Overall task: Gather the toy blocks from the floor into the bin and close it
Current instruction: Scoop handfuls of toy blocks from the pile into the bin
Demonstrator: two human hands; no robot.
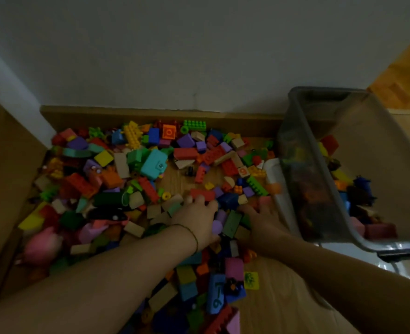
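Beside the bin (295,177), left hand (195,220) and right hand (261,216) rest on the blocks (148,162) — fingers spread, loosely open.

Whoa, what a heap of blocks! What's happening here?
A person is clearing up toy blocks scattered across the floor. The left hand and the right hand are spread on the pile beside a clear bin, seemingly to scoop up a batch. The bin is open with some blocks inside, but most lie on the floor, so the job is far from done.
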